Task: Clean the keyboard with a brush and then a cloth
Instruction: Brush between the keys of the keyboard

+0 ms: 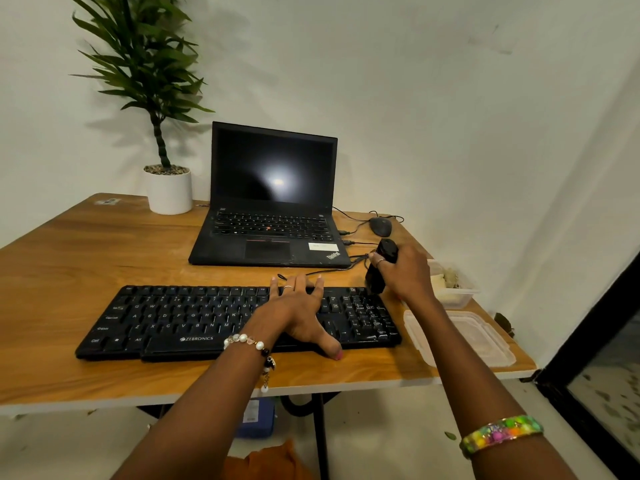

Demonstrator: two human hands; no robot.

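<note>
A black Zebronics keyboard (180,317) lies flat across the front of the wooden table (86,244). My left hand (298,310) rests spread on its right-centre keys, fingers reaching the top row and thumb at the front edge. My right hand (403,271) grips a black brush (379,268) held upright just above the keyboard's top right corner, over the number pad. The bristle end is dark and hard to make out. An orange cloth (266,462) shows low down, below the table edge.
Behind the keyboard stands an open black laptop (273,202), with a mouse (380,226) and cables to its right. A potted plant (168,188) sits at the back left. A clear plastic box (460,294) and its lid (464,337) lie at the table's right edge.
</note>
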